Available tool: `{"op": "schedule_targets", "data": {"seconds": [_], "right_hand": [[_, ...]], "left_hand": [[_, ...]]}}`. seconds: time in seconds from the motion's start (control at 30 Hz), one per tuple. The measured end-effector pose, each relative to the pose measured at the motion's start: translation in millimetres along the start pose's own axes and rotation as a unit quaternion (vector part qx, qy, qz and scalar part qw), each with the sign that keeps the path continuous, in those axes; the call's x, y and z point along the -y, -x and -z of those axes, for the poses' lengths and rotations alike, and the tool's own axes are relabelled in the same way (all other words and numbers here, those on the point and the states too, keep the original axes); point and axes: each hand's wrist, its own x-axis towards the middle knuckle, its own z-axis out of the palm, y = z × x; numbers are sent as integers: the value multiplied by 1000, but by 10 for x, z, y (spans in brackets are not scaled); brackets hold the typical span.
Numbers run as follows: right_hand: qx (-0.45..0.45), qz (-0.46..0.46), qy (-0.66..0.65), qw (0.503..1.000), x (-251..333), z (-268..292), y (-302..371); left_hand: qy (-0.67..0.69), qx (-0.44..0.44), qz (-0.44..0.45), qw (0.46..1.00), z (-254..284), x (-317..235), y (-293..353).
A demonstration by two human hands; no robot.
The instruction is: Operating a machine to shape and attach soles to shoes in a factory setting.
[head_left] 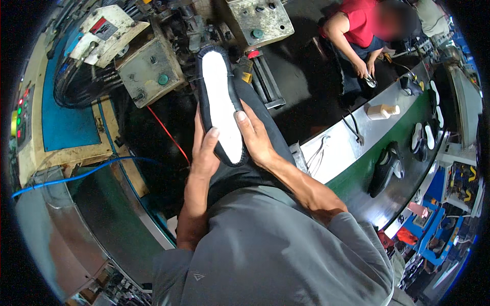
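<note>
A black shoe upper with a white insole board (218, 84) on its underside is held bottom-up over my lap, its toe pointing away toward the machine. My left hand (205, 152) grips its left side near the heel, thumb lying along the black edge. On the opposite side my right hand (254, 133) closes round it, thumb pressed at the rim of the white board. The far end of the shoe reaches the machine's metal parts (191, 28); whether it touches them I cannot tell. Fingers beneath the shoe are hidden.
Grimy control boxes (150, 71) with green buttons flank the machine. At right, a green conveyor belt (352, 196) carries black shoes (384, 171); pincers (356, 130) and a bottle (382, 111) lie on its metal edge. A person in red (352, 25) works beyond. A blue hose (76, 177) crosses left.
</note>
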Motion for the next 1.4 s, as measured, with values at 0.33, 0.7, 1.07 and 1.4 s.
{"op": "schedule_targets", "data": {"seconds": [0.33, 0.7, 1.07, 1.4], "right_hand": [[56, -139, -251, 956, 156, -328, 184], [190, -48, 227, 954, -175, -452, 46], [178, -229, 128, 948, -530, 151, 302], [60, -17, 292, 954, -297, 722, 348]], "left_hand": [[5, -109, -20, 994, 78, -43, 274], [121, -198, 12, 972, 622, 23, 793], [-216, -624, -97, 745, 3438, -607, 2185], [-231, -333, 113, 907, 3219, -111, 1024]]}}
